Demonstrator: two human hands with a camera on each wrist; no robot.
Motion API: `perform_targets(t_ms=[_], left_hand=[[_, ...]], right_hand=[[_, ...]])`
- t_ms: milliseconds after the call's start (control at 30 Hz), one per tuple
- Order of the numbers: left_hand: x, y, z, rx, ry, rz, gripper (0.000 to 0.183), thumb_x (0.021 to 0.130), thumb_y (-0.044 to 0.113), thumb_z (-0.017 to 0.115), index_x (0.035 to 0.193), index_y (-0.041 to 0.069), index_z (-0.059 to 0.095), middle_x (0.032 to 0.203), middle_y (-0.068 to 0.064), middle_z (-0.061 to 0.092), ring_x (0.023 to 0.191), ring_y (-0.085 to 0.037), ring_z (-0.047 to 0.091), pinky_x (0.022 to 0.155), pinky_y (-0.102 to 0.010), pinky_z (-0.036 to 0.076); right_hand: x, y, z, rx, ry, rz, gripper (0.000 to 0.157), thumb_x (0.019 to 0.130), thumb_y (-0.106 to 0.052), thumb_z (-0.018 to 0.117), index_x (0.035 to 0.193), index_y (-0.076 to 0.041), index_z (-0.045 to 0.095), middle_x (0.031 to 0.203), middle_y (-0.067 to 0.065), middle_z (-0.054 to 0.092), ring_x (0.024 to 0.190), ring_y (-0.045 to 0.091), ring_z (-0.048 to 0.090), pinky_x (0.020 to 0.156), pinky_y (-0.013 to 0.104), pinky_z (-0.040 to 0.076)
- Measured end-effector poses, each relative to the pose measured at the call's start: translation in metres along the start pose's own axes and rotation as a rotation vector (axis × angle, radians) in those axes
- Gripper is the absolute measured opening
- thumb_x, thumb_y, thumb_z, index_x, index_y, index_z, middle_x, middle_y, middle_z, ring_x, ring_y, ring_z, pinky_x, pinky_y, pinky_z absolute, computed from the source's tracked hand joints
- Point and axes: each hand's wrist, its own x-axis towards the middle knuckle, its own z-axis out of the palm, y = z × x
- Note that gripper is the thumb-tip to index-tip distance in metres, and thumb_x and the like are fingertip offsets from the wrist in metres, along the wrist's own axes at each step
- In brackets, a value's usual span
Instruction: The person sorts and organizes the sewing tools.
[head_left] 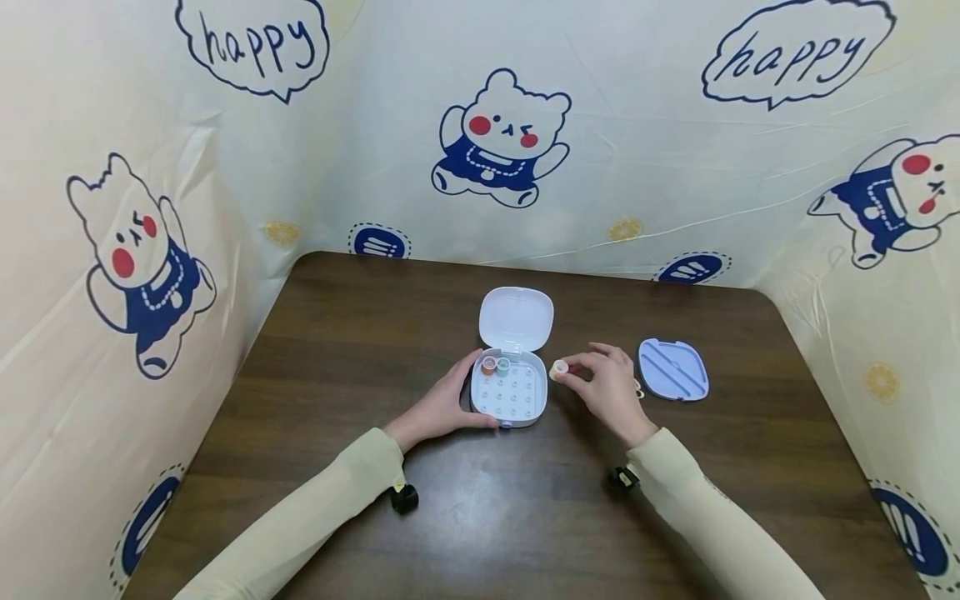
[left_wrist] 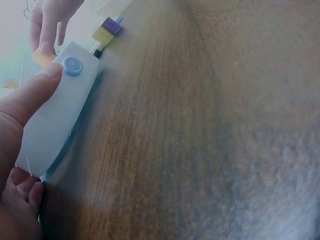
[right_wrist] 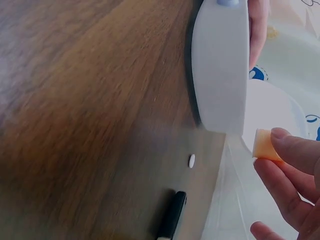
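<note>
A small white case (head_left: 510, 421) stands on the table with its lid (head_left: 516, 319) raised. Rows of short pegs fill its inside, where an orange spool (head_left: 489, 366) and a green spool (head_left: 503, 365) sit at the back left corner. My left hand (head_left: 450, 404) holds the case from the left, its thumb along the front near the round blue button (left_wrist: 73, 66). To the right of the case, my right hand (head_left: 603, 387) pinches a pale orange spool (right_wrist: 265, 145) between thumb and fingers. This spool is above the table, apart from the case.
A blue slotted tray (head_left: 673, 369) lies to the right, past my right hand. A purple and yellow object (left_wrist: 107, 34) stands beyond the case in the left wrist view. A black-handled item (right_wrist: 172, 215) and a small white oval (right_wrist: 192, 160) lie on the table (head_left: 480, 517).
</note>
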Motion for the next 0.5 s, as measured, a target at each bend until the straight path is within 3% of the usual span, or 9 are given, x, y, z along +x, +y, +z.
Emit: perform_targets(t_ms=[500], left_hand=[[0.001, -0.002, 0.001, 0.018, -0.001, -0.018, 0.126, 0.075, 0.050, 0.093, 0.168, 0.017, 0.016, 0.171, -0.008, 0.025, 0.155, -0.027, 0.028, 0.124, -0.050, 0.027]], right_hand=[[0.010, -0.016, 0.018, 0.015, -0.015, -0.018, 0.026, 0.091, -0.024, 0.083, 0.112, -0.009, 0.081, 0.112, 0.009, 0.078, 0.140, 0.041, 0.044, 0.119, 0.066, 0.016]])
